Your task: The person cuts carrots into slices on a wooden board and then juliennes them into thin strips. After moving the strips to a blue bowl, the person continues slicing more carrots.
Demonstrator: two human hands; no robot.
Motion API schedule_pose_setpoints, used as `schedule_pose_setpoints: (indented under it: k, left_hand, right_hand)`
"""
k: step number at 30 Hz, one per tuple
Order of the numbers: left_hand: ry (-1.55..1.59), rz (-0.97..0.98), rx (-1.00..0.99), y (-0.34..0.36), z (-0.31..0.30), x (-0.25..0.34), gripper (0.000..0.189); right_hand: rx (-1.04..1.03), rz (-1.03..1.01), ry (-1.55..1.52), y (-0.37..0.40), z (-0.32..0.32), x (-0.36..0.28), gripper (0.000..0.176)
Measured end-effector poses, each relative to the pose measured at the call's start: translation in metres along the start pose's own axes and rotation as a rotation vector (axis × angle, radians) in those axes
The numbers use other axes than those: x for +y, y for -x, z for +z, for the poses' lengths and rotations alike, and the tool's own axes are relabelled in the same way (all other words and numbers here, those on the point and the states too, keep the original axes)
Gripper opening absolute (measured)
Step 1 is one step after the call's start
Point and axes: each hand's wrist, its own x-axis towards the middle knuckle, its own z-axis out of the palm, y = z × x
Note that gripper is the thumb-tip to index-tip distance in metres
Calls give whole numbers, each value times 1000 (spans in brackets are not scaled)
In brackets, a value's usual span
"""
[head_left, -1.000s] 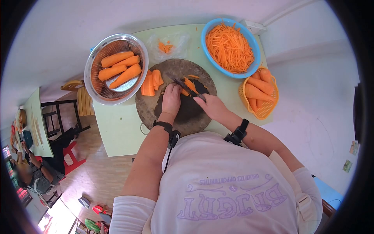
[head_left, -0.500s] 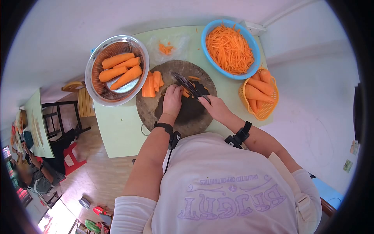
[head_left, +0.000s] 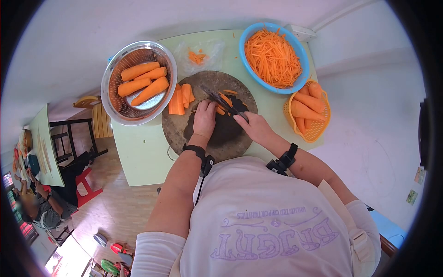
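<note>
My left hand [head_left: 204, 118] presses down on thin carrot slices [head_left: 221, 109] on a round dark chopping board [head_left: 184, 134]. My right hand [head_left: 253, 126] grips the handle of a dark knife [head_left: 217, 99], whose blade lies across the slices just beyond my left fingertips. A stack of thicker carrot slabs [head_left: 179, 98] rests at the board's far left edge.
A metal colander [head_left: 113, 108] with whole peeled carrots [head_left: 140, 81] stands at the left. A blue bowl [head_left: 246, 57] of carrot shreds sits far right, a yellow basket [head_left: 318, 131] of carrots beside it. A plastic bag with scraps [head_left: 197, 56] lies behind the board. Another person sits at lower left.
The knife rose and swung back over the slices, then came down a little closer to my left fingers. My left hand stayed on the slices.
</note>
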Motion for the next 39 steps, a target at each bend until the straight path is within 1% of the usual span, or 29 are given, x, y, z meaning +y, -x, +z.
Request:
schedule_pose_setpoints:
  k: [5, 8, 14, 17, 19, 20, 22, 23, 25, 28, 31, 35, 39]
  left_hand:
    - [1, -6, -8, 1, 3, -3, 12]
    - [-1, -10, -4, 1, 2, -2, 11]
    - [-3, -5, -1, 1, 1, -1, 10]
    - [10, -2, -21, 1, 1, -1, 13]
    - [15, 0, -16, 0, 2, -2, 14]
    - [17, 5, -16, 0, 2, -1, 14]
    - [-7, 8, 3, 0, 0, 0, 11]
    - [-11, 8, 5, 1, 0, -1, 11]
    - [-13, 25, -2, 1, 2, -3, 11]
    - [-3, 21, 8, 0, 0, 0, 10]
    - [-17, 11, 2, 0, 1, 0, 10]
    - [-2, 28, 16, 0, 1, -1, 10]
    - [13, 3, -18, 1, 1, -1, 12]
  right_hand:
    - [6, 7, 17, -1, 3, 2, 54]
    - [3, 25, 18, 0, 4, 2, 50]
    - [31, -19, 1, 0, 7, 3, 49]
    - [27, 8, 66, -2, 9, -1, 49]
    - [22, -4, 58, -6, 12, 0, 55]
    - [27, -3, 58, -8, 13, 5, 55]
    - [33, -14, -41, -13, 15, 16, 56]
    - [32, -18, -43, -11, 13, 12, 56]
    - [-6, 38, -108, -7, 7, 6, 50]
    - [20, -17, -71, -1, 5, 2, 50]
    - [17, -28, -26, -2, 9, 6, 50]
    - [23, -6, -22, -1, 9, 4, 51]
    - [27, 0, 25, -2, 11, 2, 51]
